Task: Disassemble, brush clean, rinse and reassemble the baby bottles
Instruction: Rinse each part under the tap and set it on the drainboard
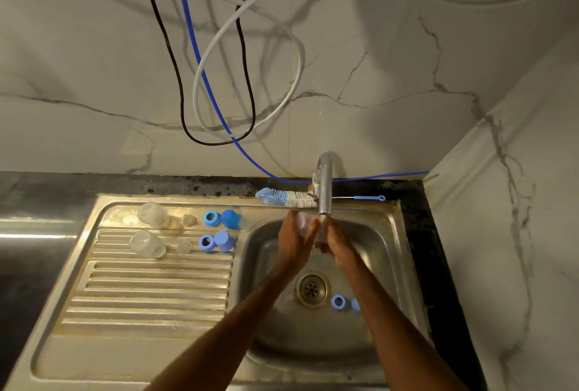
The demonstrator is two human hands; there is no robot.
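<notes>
Under the running tap (325, 184) my left hand (293, 240) and my right hand (336, 242) together hold a clear bottle body (308, 226) over the sink basin (266, 312). Water runs onto it. Two clear bottles (153, 214) (147, 244) lie on the drainboard (150, 290), with two clear teats (189, 220) (184, 247), two blue collar rings (210, 218) (207, 243) and two blue caps (230, 218) (224, 241) beside them. In the basin, right of the drain (311, 289), lie a blue ring (338, 302) and another blue part (355, 304), half hidden by my right forearm.
A blue and white bottle brush (286, 197) lies along the back rim of the sink, behind the tap. Black, white and blue cables (216, 83) hang on the marble wall above. A wall corner stands close on the right.
</notes>
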